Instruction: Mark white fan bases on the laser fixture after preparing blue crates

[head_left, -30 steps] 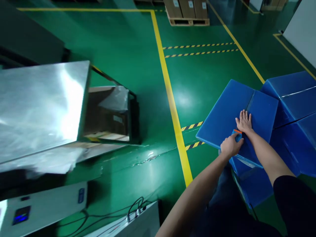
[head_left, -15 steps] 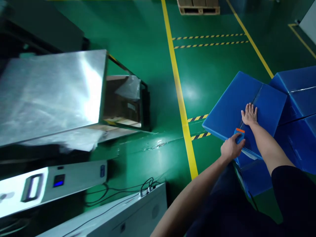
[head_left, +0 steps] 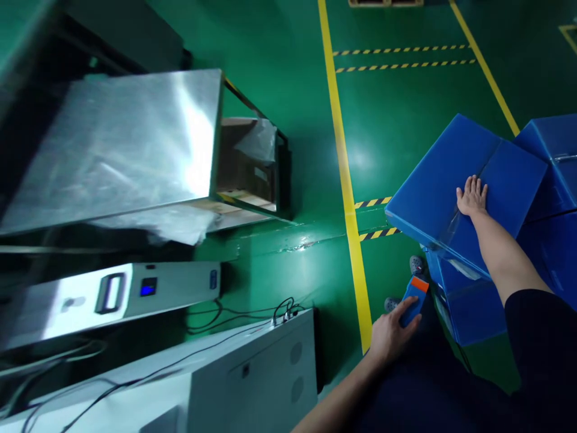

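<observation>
"Hands together?"

"No, well apart. Your right hand (head_left: 472,197) lies flat, fingers spread, on a blue corrugated panel (head_left: 511,180). Your left hand (head_left: 392,338) grips a blue tool (head_left: 413,300) with an orange tip."

"Where's the tool?"

"Below the panel, by gray shoes (head_left: 417,264), just beside a blue box (head_left: 473,314). A yellow floor line (head_left: 349,204) runs to the left."

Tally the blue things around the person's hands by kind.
Folded blue plastic sheet: 1
Blue plastic boxes: 3
Blue handheld tool with orange tip: 1
Total: 5
</observation>
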Available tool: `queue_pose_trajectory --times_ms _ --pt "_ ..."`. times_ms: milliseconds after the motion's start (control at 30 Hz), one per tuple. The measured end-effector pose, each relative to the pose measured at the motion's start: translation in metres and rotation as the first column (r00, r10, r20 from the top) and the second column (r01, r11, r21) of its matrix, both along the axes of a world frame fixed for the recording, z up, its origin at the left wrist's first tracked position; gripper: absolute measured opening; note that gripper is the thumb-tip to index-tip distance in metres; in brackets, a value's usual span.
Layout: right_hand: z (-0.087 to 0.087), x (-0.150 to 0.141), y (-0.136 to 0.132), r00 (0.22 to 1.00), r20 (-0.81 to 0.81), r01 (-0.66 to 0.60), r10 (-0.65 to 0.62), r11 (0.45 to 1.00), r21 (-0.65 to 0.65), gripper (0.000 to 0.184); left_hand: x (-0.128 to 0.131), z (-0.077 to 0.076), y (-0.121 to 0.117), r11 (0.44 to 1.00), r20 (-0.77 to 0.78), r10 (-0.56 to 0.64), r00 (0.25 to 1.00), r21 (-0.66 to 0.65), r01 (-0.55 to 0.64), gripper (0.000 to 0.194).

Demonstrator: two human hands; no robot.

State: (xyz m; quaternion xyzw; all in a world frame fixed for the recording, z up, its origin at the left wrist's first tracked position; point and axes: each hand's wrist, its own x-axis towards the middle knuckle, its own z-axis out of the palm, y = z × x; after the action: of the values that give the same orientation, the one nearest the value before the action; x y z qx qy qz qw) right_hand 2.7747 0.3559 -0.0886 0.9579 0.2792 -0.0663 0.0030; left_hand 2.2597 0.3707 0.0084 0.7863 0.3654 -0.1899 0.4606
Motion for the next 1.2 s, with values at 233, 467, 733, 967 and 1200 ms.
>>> queue_pose_trajectory --times_ms 233,467,733,967,1200 --pt "0.009 -0.108 -0.019 0.996 0.024 -0.081 0.081 0.997 -0.013 0.089 0.052 -0.034 0.010 0.990 -0.020 -0.075 0.997 0.116 0.076 0.053" --pt "0.025 -0.214 -0.068 0.944 0.018 -0.328 0.328 0.944 0.009 0.089 0.105 -0.047 0.023 0.989 0.021 -0.090 0.996 0.116 0.087 0.053" --pt "0.019 -0.219 -0.062 0.923 0.084 -0.371 0.376 0.926 -0.069 0.097 0.141 -0.055 0.038 0.983 0.051 -0.115 0.992 0.148 0.106 0.051" --pt "0.016 -0.219 -0.054 0.923 0.100 -0.367 0.371 0.929 -0.056 0.094 0.166 -0.066 0.029 0.978 0.031 -0.147 0.989 0.158 0.140 0.039" --pt "0.020 -0.228 -0.050 0.903 0.201 -0.378 0.381 0.924 -0.052 0.098 0.121 -0.076 0.042 0.983 0.043 -0.125 0.991 0.142 0.118 0.042"
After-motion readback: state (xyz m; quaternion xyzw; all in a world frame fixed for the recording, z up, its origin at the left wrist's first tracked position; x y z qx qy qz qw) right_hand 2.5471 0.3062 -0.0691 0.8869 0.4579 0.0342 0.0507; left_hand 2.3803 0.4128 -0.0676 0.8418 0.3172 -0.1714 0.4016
